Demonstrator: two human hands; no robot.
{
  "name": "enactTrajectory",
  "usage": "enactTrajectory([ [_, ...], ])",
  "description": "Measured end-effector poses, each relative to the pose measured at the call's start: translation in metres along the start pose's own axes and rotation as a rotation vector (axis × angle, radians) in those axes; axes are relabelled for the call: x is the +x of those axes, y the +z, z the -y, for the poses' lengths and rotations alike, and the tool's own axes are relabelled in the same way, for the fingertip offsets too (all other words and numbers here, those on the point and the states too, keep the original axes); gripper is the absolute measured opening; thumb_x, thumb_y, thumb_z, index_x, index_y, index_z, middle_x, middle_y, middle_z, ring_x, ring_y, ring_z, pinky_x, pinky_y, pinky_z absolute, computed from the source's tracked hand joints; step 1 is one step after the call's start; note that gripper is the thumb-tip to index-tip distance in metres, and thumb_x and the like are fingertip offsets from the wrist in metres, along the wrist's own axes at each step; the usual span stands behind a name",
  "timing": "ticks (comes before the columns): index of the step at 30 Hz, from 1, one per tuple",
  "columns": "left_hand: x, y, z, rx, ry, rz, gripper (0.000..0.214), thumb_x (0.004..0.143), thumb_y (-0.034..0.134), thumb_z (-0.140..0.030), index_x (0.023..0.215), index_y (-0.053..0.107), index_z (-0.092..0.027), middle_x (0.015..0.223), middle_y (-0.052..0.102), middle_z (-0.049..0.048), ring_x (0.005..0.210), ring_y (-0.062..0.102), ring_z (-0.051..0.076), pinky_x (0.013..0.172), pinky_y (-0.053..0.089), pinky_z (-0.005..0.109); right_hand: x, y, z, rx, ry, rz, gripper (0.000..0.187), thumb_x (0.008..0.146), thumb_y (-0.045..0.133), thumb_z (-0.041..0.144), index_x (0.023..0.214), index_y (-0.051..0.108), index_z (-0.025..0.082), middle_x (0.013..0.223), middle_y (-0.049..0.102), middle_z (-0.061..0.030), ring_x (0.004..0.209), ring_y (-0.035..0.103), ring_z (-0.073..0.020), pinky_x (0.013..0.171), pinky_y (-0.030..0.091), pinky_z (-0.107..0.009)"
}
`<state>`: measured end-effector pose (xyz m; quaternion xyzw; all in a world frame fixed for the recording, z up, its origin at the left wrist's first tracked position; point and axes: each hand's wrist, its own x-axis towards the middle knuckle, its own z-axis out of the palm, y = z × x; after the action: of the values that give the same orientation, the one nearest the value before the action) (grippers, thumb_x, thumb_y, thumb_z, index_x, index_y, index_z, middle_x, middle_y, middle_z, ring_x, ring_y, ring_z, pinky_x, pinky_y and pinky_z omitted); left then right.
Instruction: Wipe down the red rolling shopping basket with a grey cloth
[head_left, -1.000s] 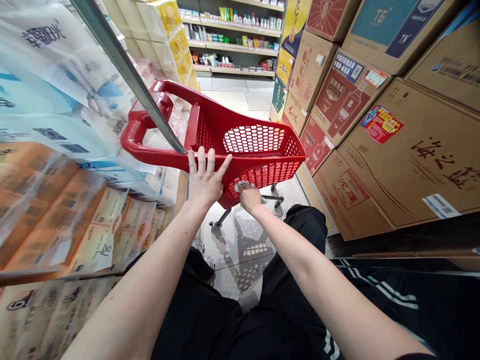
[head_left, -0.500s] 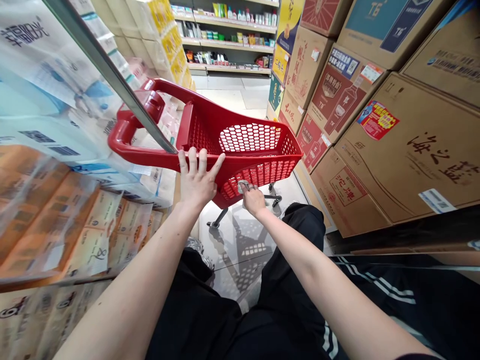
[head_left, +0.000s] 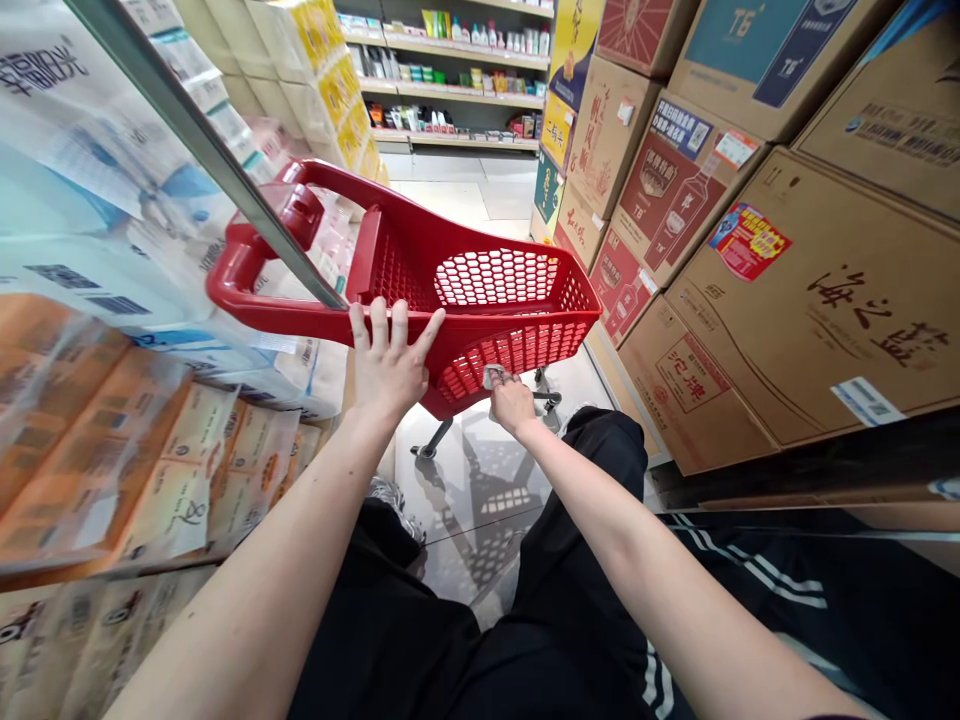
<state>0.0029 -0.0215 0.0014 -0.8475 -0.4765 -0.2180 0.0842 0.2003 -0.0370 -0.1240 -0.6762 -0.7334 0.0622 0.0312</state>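
Observation:
A red plastic shopping basket cart [head_left: 517, 325] with mesh sides stands before me on small wheels. My left hand [head_left: 391, 360] rests on its near upper rim, fingers spread, holding nothing. Lower down, my right hand [head_left: 514, 400] presses a crumpled whitish cloth [head_left: 493, 376] against the near mesh side. The fingers are closed on the cloth, which they partly cover. A silver metal pole [head_left: 217, 160] slants from the top left down to the cart's rim, close by my left hand.
Stacked cardboard cartons [head_left: 795, 310] wall the right side. Wrapped packs of paper [head_left: 82, 240] and orange packs [head_left: 67, 430] line the left. Shelves of bottles [head_left: 465, 70] stand at the far end, past the tiled floor [head_left: 480, 190]. My knees are near the cart.
My right hand has shifted slightly down and right with the cloth along the cart's side. My left hand stays on the rim. The whole view has drifted a little.

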Motion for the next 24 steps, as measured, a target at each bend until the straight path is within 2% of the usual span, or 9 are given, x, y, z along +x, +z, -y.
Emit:
enactTrajectory([
  [6, 0.001, 0.002, 0.001, 0.059, 0.018, -0.007, 0.09, 0.072, 0.059, -0.017, 0.156, 0.027, -0.028, 0.164, 0.016, 0.0084, 0.15, 0.004, 0.043, 0.116, -0.002, 0.07, 0.02, 0.002, -0.009, 0.033, 0.016, 0.034, 0.056, 0.093, 0.04, 0.017, 0.149, 0.042, 0.017, 0.145, 0.05, -0.0188, 0.129, 0.05, -0.0309, 0.097, 0.047, -0.041],
  [12, 0.002, 0.001, -0.002, 0.017, -0.005, 0.003, 0.092, 0.07, 0.06, -0.02, 0.156, 0.028, -0.026, 0.163, 0.023, 0.0076, 0.149, 0.003, 0.044, 0.115, -0.004, 0.07, 0.029, 0.01, -0.003, 0.227, 0.134, 0.015, 0.056, 0.093, 0.045, 0.024, 0.148, 0.043, 0.015, 0.142, 0.055, -0.0155, 0.13, 0.05, -0.0281, 0.099, 0.045, -0.036],
  [15, 0.001, 0.001, -0.003, 0.016, -0.009, 0.007, 0.091, 0.07, 0.059, -0.02, 0.155, 0.029, -0.026, 0.163, 0.021, 0.0079, 0.149, 0.004, 0.044, 0.115, -0.004, 0.07, 0.023, 0.009, -0.006, 0.274, 0.142, 0.008, 0.051, 0.094, 0.043, 0.025, 0.144, 0.048, 0.018, 0.136, 0.06, -0.0132, 0.125, 0.055, -0.0267, 0.097, 0.046, -0.034],
  [19, 0.0, 0.002, -0.002, 0.04, 0.0, -0.001, 0.092, 0.07, 0.059, -0.019, 0.156, 0.028, -0.027, 0.165, 0.017, 0.0079, 0.15, 0.005, 0.044, 0.115, -0.004, 0.07, 0.002, 0.011, -0.023, 0.298, 0.235, 0.095, 0.046, 0.094, 0.042, 0.023, 0.138, 0.052, 0.019, 0.124, 0.066, -0.0114, 0.116, 0.06, -0.0263, 0.09, 0.048, -0.033],
  [21, 0.0, 0.003, 0.0, 0.074, 0.013, -0.009, 0.094, 0.07, 0.059, -0.018, 0.157, 0.025, -0.029, 0.165, 0.017, 0.0085, 0.15, 0.006, 0.044, 0.116, -0.002, 0.071, -0.009, 0.014, -0.033, 0.285, 0.273, 0.129, 0.045, 0.094, 0.041, 0.021, 0.138, 0.053, 0.02, 0.127, 0.065, -0.0108, 0.118, 0.059, -0.0254, 0.09, 0.048, -0.032],
  [24, 0.0, 0.004, 0.004, 0.101, 0.023, -0.021, 0.099, 0.067, 0.061, -0.017, 0.157, 0.022, -0.03, 0.164, 0.019, 0.0111, 0.15, 0.007, 0.046, 0.114, 0.002, 0.074, -0.02, 0.014, -0.04, 0.25, 0.231, 0.105, 0.047, 0.095, 0.042, 0.022, 0.142, 0.049, 0.02, 0.134, 0.061, -0.0107, 0.123, 0.055, -0.0241, 0.096, 0.045, -0.031],
])
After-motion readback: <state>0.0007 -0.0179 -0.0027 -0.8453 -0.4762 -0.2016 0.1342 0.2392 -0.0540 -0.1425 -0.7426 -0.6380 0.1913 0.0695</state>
